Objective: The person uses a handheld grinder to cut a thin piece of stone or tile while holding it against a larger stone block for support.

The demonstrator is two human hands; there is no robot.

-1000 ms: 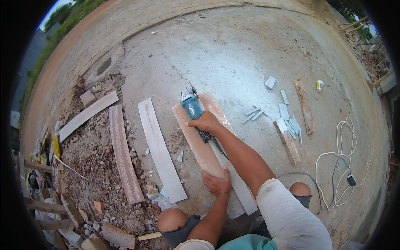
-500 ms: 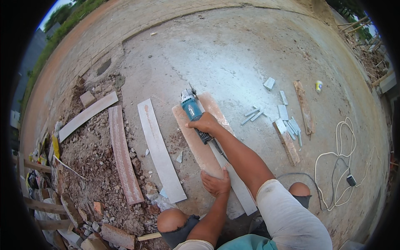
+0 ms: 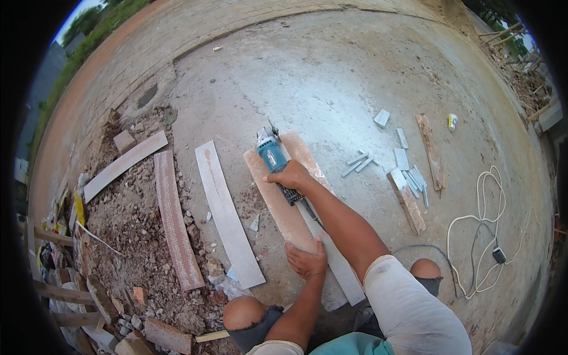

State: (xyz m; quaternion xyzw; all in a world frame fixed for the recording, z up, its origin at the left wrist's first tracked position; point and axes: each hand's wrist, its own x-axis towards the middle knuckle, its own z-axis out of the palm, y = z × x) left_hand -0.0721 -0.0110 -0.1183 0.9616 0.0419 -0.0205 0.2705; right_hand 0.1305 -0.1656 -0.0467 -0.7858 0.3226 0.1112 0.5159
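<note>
My right hand (image 3: 291, 176) is wrapped round the body of a teal and black angle grinder (image 3: 271, 155). The grinder lies along a tan tile strip (image 3: 269, 198), its metal head and disc near the far end. My left hand (image 3: 306, 259) grips the near end of that strip, thumb on the right and fingers curled at the edge. Beside and partly under it runs a paler strip (image 3: 340, 269), its near end close to my right knee. A dark cord leaves the grinder's rear and passes beneath my right forearm.
Left of me lie a pale tile strip (image 3: 228, 216), a reddish strip (image 3: 179, 222) and another pale strip (image 3: 125, 165) over rubble (image 3: 136, 236). To the right are cut tile offcuts (image 3: 401, 160), wooden pieces (image 3: 433, 152), a small tub (image 3: 452, 122) and a coiled white cable (image 3: 454, 236).
</note>
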